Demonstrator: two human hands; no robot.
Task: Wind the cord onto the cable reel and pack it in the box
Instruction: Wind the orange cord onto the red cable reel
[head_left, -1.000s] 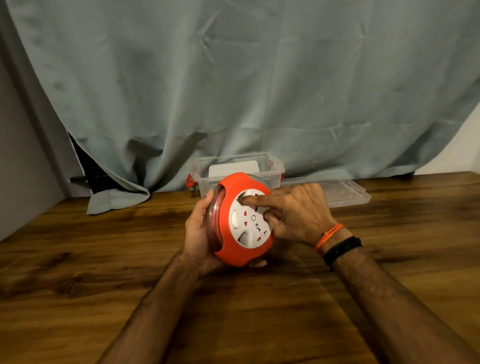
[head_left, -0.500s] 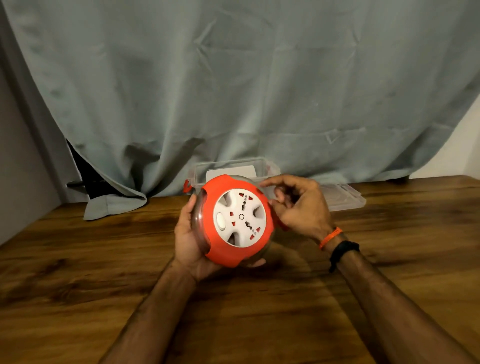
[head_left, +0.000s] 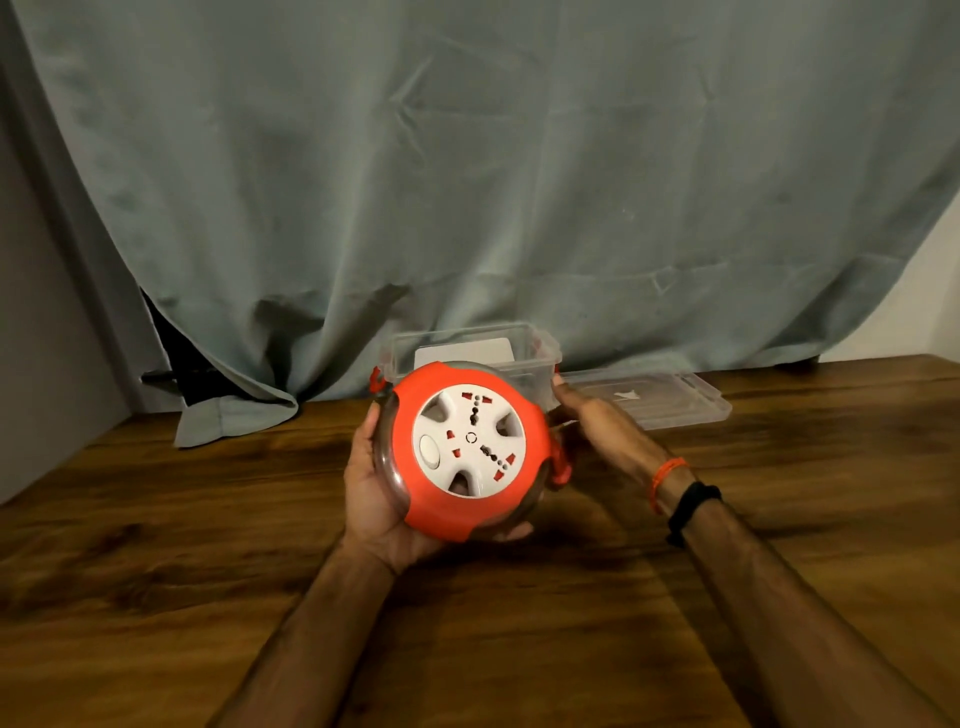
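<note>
The round orange cable reel (head_left: 415, 493) with a white socket face is held above the wooden table, face toward me. My left hand (head_left: 371, 493) cups it from the left and underneath. My right hand (head_left: 597, 426) grips its right edge, fingers wrapped behind the rim near a small orange plug part (head_left: 561, 462). No loose cord shows. Just behind the reel stands the clear plastic box (head_left: 535, 348), open, with something white inside. Its front wall is partly hidden by the reel.
The box's clear lid (head_left: 670, 400) lies flat on the table to the right of the box. A grey curtain (head_left: 467, 182) hangs behind and drapes onto the wooden table (head_left: 156, 571). A wall stands at the left.
My right hand left the socket face and moved to the reel's right edge. The reel turned to face me more squarely and shifted slightly left.
</note>
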